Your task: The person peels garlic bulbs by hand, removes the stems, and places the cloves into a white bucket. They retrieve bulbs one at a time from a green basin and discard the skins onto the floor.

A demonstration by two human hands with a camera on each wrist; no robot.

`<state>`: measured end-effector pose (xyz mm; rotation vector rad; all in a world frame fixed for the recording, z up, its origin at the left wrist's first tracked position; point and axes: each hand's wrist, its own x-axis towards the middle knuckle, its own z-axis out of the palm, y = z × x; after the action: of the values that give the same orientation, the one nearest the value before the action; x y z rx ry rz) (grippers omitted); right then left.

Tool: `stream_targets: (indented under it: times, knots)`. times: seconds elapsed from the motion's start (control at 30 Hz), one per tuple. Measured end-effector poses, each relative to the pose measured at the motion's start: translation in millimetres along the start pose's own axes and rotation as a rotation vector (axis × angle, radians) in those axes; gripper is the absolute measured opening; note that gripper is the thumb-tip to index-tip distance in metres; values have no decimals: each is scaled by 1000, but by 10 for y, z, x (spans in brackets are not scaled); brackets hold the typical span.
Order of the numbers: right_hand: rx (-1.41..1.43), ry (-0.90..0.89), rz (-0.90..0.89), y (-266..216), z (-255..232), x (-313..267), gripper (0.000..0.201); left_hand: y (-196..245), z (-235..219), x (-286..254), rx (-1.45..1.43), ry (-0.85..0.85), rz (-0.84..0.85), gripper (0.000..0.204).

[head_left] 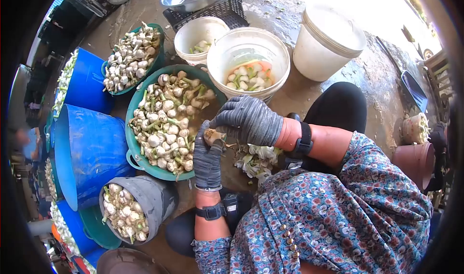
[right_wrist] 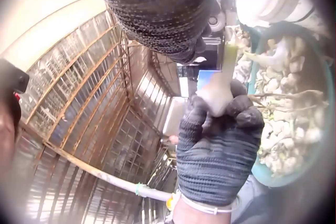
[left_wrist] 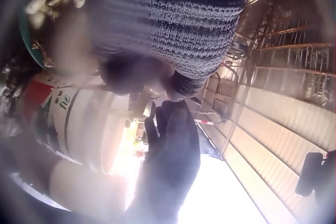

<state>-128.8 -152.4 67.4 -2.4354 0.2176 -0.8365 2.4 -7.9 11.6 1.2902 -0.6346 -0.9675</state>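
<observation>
Both hands wear grey knitted gloves and meet just over the near-right rim of a green tub point(head_left: 133, 160) of garlic bulbs. My left hand point(head_left: 208, 163) holds one garlic bulb point(head_left: 211, 136) upright between thumb and fingers. In the right wrist view that bulb point(right_wrist: 216, 95) is pale, its green stem point(right_wrist: 229, 61) pointing up from the left hand point(right_wrist: 218, 155). My right hand point(head_left: 253, 119) reaches in from the right with fingers bent close over the bulb; I cannot tell whether it pinches anything. The left wrist view shows the right hand point(left_wrist: 170, 145) blurred, fingertips bunched.
Beyond the hands stands a white bucket point(head_left: 249, 40) with peeled garlic in liquid, beside a smaller white bucket point(head_left: 186, 40) and a lidded one point(head_left: 324, 47). Garlic peelings point(head_left: 258, 160) lie by the knees. Left are a grey bucket point(head_left: 157, 204) of garlic and blue tubs point(head_left: 96, 153).
</observation>
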Motion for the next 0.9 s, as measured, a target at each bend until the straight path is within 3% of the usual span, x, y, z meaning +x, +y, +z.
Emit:
stream_targets:
  times: [0.07, 0.13, 0.2, 0.27, 0.33, 0.4, 0.47, 0.6, 0.67, 0.9]
  knots:
    - [-38, -113, 161, -111, -8, -9, 16, -97, -38, 16, 49, 2, 23, 57]
    - [-37, -107, 171, -135, 71, -40, 13, -100, -11, -2, 420, 44, 127, 61]
    - [-82, -139, 277, -121, 183, -103, 17, -35, 29, -59, 528, 93, 146, 62]
    - [-111, -134, 270, -116, 246, -136, 16, 34, 96, -84, 729, 174, 189, 64]
    - [-104, -155, 344, -140, 275, -147, 16, 16, 109, -69, 743, 182, 191, 66]
    - [-97, -125, 361, -144, 297, -139, 15, -26, 93, -51, 1003, 212, 361, 65]
    - [-89, -195, 457, -149, 282, -116, 14, 14, 117, -64, 1020, 215, 357, 64]
    - [-60, -153, 477, -77, 322, -122, 15, 47, 179, -52, 1042, 209, 341, 59]
    - [113, -157, 617, -37, 333, -108, 17, 54, 191, -38, 1050, 227, 364, 59]
    - [78, -209, 563, 15, 378, -114, 20, 16, 169, 14, 1102, 275, 312, 57]
